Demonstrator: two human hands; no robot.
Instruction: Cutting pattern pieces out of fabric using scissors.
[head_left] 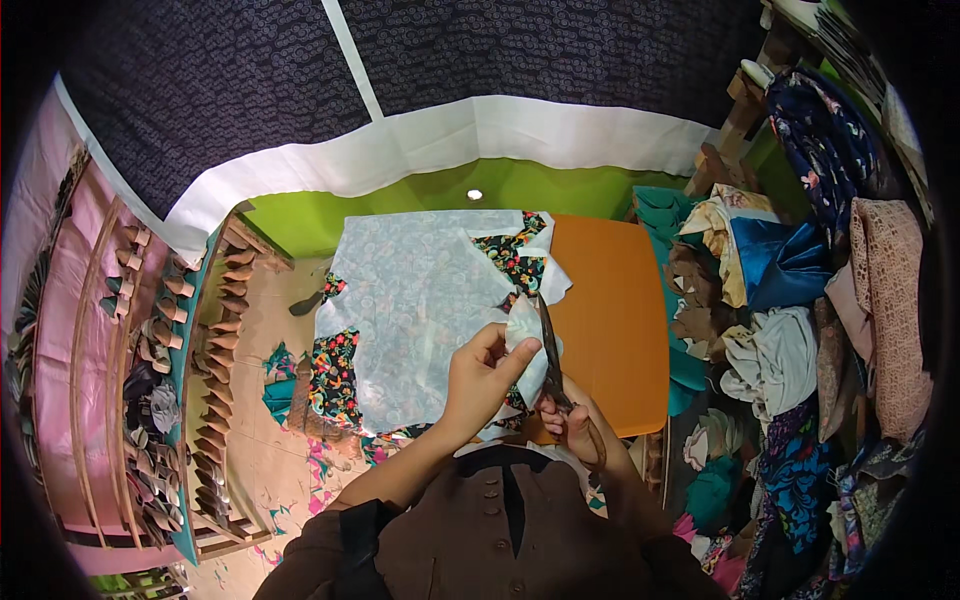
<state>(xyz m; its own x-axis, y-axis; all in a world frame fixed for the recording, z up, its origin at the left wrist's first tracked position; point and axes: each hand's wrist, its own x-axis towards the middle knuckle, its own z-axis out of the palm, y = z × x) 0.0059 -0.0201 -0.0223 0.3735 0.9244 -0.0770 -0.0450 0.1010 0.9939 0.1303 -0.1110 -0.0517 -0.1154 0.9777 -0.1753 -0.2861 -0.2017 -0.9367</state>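
Note:
My left hand (482,375) is closed, with thumb and fingers pinching a small pale white piece of cloth (524,322) above the table. Long dark scissors (551,365) are gripped in my right hand (573,422). Their blades point away from me along the right edge of the pale piece, and I cannot tell how far apart they are. Under both hands lies a large white sheet (400,300) over black fabric with a colourful floral print (336,372). The print shows along the left edge and in cut-in parts at the far right.
The orange tabletop (610,310) shows right of the fabric. Heaped cloths, including a blue satin one (785,262), crowd the right side. A rack of shoe-shaped forms (222,365) stands at left. Fabric scraps (318,470) litter the floor. A dark patterned curtain (520,60) hangs beyond.

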